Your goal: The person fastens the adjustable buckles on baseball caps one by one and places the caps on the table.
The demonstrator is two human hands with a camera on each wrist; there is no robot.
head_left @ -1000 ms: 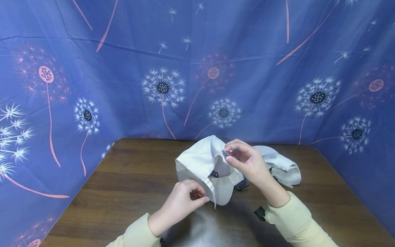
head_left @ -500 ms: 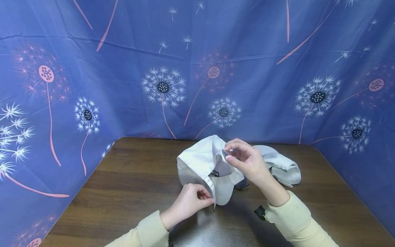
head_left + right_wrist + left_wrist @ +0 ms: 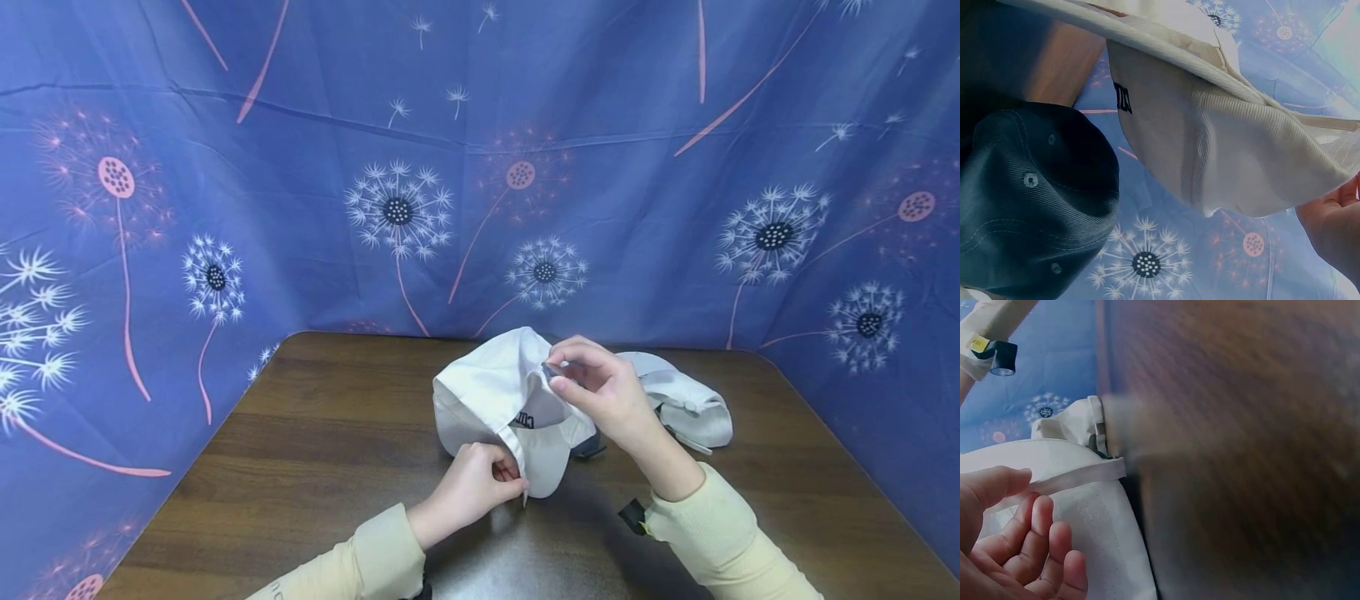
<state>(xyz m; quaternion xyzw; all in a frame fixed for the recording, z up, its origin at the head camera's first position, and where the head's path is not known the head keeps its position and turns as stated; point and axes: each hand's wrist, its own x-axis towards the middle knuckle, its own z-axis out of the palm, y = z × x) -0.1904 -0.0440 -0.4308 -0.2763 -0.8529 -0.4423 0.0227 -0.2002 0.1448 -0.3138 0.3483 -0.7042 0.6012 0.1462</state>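
Note:
A white baseball cap point(image 3: 480, 375) with dark lettering is held tilted above the table, its opening toward me. At its lower edge my left hand point(image 3: 474, 485) pinches a narrow white strap point(image 3: 1082, 477) between thumb and forefinger, the strap's end sticking out past the fingertips. My right hand point(image 3: 603, 392) pinches the cap's upper right edge, where a small dark grey piece point(image 3: 550, 372) shows between thumb and fingers; its kind is unclear. In the right wrist view the cap point(image 3: 1172, 137) hangs from that hand point(image 3: 1335, 231), most of which is cut off.
Behind my right hand lies another light cap point(image 3: 693, 408) on the brown wooden table point(image 3: 322, 433). A dark cap point(image 3: 1041, 200) sits close by, mostly hidden in the head view. Blue dandelion-print cloth point(image 3: 645, 208) surrounds the table's back and sides.
My left hand has moved right and slightly forward to the strap, and its thumb and forefinger have taken hold of it. My right hand stays almost in place.

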